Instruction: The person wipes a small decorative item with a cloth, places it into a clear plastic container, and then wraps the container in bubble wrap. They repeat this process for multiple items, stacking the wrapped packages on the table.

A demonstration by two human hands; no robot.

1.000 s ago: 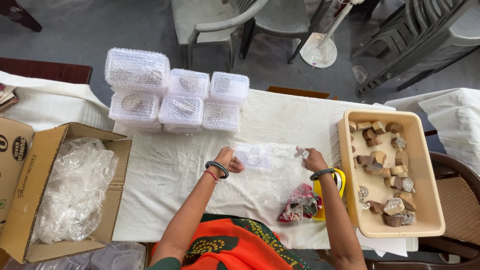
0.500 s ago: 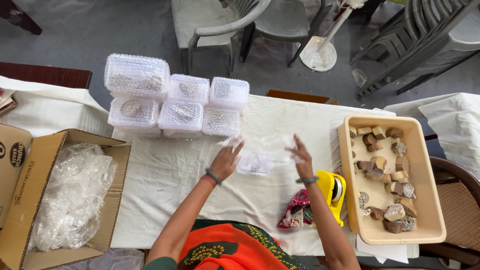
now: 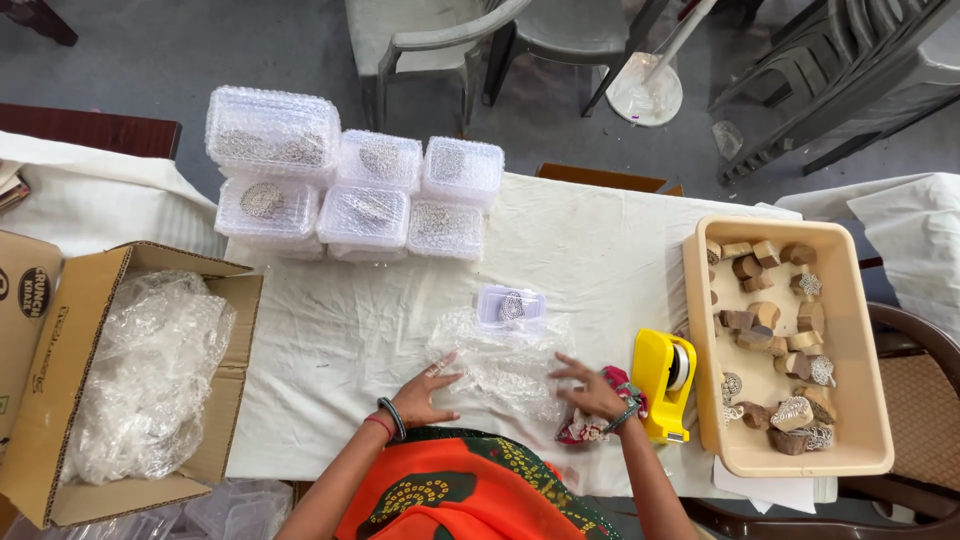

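Pressing flat, fingers spread, the left hand [image 3: 422, 393] and right hand [image 3: 588, 388] rest on a bubble wrap sheet [image 3: 500, 365] lying between them. Just beyond the sheet's far edge sits a small wrapped block [image 3: 510, 306]. Right of the right hand stands a yellow tape dispenser [image 3: 662, 383], then a tray [image 3: 860, 360] of wooden blocks.

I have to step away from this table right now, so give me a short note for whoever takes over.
Left hand: flat, open, on the bubble wrap sheet.
Right hand: open, on the sheet's right edge, holding nothing.
Small clear box rests at the sheet's far edge, unwrapped.
Done: wrapped boxes stacked at the table's far left.
Left: wooden blocks in the beige tray; tape dispenser beside it.
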